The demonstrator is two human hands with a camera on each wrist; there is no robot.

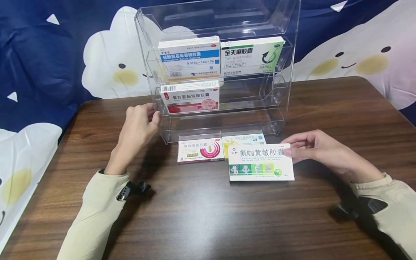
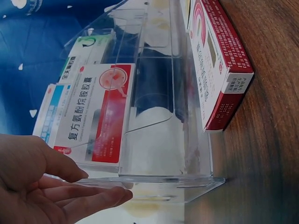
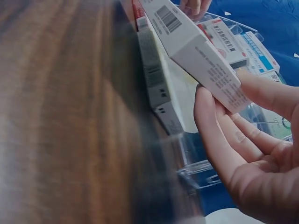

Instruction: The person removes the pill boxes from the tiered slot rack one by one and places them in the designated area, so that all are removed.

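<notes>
A clear plastic display rack [image 1: 250, 121] with stepped tiers stands on the table. My left hand [image 1: 139, 124] pinches its left side panel, thumb on one face and fingers on the other, as the left wrist view shows. My right hand [image 1: 312, 150] holds a white and green medicine box [image 1: 260, 162] by its right end, between thumb and fingers. The held box partly covers a yellow and white medicine box [image 1: 243, 139] at the rack's lowest front. Left of that lies a white and red medicine box [image 1: 200, 150], whose end shows in the left wrist view.
On the rack's tiers stand a blue and white box [image 1: 190, 59], a green and white box [image 1: 251, 57] and a red and white box [image 1: 191, 97]. A blue patterned cloth [image 1: 65, 47] hangs behind the brown wooden table [image 1: 182, 216].
</notes>
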